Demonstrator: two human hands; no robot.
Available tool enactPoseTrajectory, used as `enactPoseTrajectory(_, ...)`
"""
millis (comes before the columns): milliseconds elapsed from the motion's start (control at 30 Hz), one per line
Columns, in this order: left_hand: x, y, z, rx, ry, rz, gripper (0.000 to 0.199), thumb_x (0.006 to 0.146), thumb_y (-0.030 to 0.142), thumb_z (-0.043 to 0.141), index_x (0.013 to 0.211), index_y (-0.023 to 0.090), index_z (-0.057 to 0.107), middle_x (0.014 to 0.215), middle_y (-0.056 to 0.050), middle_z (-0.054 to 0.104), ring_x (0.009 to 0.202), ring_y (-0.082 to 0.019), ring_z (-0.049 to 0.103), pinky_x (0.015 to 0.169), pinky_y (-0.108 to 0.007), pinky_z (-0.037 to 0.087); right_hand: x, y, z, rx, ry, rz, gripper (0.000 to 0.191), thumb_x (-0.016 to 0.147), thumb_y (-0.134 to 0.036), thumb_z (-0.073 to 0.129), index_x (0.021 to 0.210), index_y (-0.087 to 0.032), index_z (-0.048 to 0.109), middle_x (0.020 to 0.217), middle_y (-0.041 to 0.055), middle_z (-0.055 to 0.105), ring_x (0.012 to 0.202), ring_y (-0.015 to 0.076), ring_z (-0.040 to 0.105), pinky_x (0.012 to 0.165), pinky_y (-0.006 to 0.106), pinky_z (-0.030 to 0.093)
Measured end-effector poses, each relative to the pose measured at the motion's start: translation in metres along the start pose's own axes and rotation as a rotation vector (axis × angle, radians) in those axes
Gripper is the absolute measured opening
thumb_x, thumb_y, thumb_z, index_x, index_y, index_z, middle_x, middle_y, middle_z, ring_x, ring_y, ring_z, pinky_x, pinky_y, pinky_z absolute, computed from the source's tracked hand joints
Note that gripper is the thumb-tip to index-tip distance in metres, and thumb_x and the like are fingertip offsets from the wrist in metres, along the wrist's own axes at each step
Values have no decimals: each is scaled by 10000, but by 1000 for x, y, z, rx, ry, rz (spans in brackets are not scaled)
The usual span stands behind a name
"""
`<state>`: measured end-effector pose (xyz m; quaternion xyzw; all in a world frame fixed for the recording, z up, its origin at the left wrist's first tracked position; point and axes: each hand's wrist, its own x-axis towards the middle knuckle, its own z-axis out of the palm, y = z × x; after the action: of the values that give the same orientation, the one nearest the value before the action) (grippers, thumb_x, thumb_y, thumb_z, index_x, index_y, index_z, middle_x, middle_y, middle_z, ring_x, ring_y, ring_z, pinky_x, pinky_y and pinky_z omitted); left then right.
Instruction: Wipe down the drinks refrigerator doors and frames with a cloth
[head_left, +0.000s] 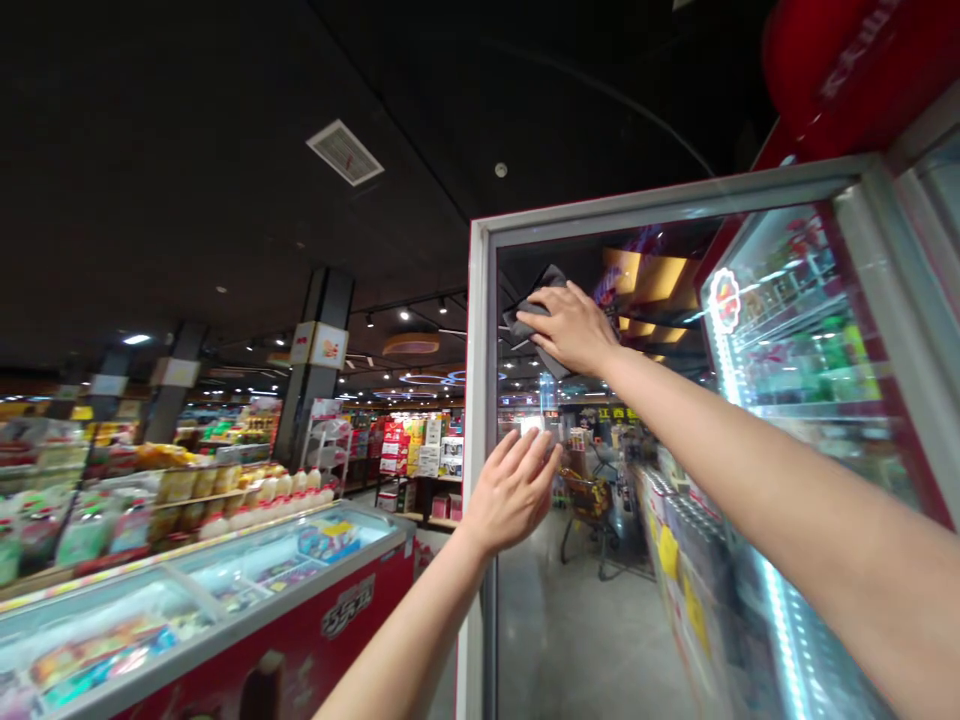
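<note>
Shop hall, dark ceiling (187,150). Chest freezer (300,640), red-fronted, left, near. Glass door (478,400), pale-framed, right, near. Column (306,388), dark, far left. Shopping cart (589,500), visible in the pane. Left hand (514,490): grip spread, at door's left edge. Right hand (566,325): fingers over cloth (551,278), dark, upper pane; pinch cannot be told.

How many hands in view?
2. The right hand holds a dark cloth at the glass door, toward its upper left; the left hand is lower, by the pale side frame. The blurred background could hide others.
</note>
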<state>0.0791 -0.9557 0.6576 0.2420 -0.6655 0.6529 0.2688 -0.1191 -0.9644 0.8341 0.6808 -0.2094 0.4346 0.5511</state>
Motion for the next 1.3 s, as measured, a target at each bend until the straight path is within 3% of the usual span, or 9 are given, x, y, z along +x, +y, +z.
enactPoseTrajectory(200,2,-1,1,-12,-6,6,526,945,253,501,1462,160,514,1525,-112,531,1450,-258,439,1247,-453,295,-25,-10,-4,53,-188,-384,396,1009,-333,506,1395,-334,592,1532,11,526,1445,233,423,1214,507,256)
enactPoseTrajectory(333,3,-2,4,-23,-10,-9,544,945,263,509,1480,167,497,1554,-113,492,1469,-255,416,1261,-451,272,-36,31,-18,-31,-116,-3,452,1013,-370,479,1457,-302,535,1597,36,438,1498,264,339,1220,552,230)
enactPoseTrajectory(433,4,-2,8,-26,0,9,563,959,252,485,1512,152,450,1580,-116,450,1497,-255,370,1271,-456,243,-49,38,-20,-83,-51,218,492,1015,-399,457,1487,-266,504,1620,67,396,1519,303,288,1221,590,204)
enactPoseTrajectory(633,5,-6,17,-76,-6,29,617,964,246,481,1562,158,357,1604,-99,409,1516,-255,332,1269,-456,245,-75,28,-22,-16,-245,-206,481,1001,-393,491,1477,-325,501,1607,13,425,1504,254,325,1236,541,195)
enactPoseTrajectory(767,6,-8,25,-78,36,44,603,967,237,482,1553,146,374,1589,-105,435,1504,-256,356,1268,-456,243,-87,66,-33,-105,-152,174,516,1005,-383,461,1513,-293,456,1630,43,383,1523,293,270,1225,583,200)
enactPoseTrajectory(867,6,-9,32,-91,57,47,594,962,233,488,1544,161,396,1578,-100,455,1484,-259,390,1258,-454,263,-100,67,-30,-195,-31,468,551,1008,-380,431,1544,-250,414,1640,92,353,1529,339,236,1212,637,194)
enactPoseTrajectory(1067,30,-13,50,-177,78,-52,537,954,246,511,1491,226,486,1463,-89,596,1356,-252,536,1216,-445,332,-97,50,-14,-176,-255,126,496,1013,-367,445,1507,-324,454,1638,25,367,1531,267,259,1237,598,189)
enactPoseTrajectory(1167,67,-15,58,-233,64,-138,610,963,367,525,1539,201,407,1582,-123,453,1473,-302,390,1255,-513,237,-97,71,-17,-215,-184,303,508,1020,-375,418,1520,-289,444,1631,54,377,1528,285,267,1229,606,209)
enactPoseTrajectory(1300,113,-16,64,-319,10,-168,812,945,518,545,1602,153,238,1695,-143,194,1573,-347,112,1258,-569,153,-123,76,-17,-330,59,684,516,1024,-357,366,1522,-247,449,1597,101,422,1509,325,304,1214,635,216)
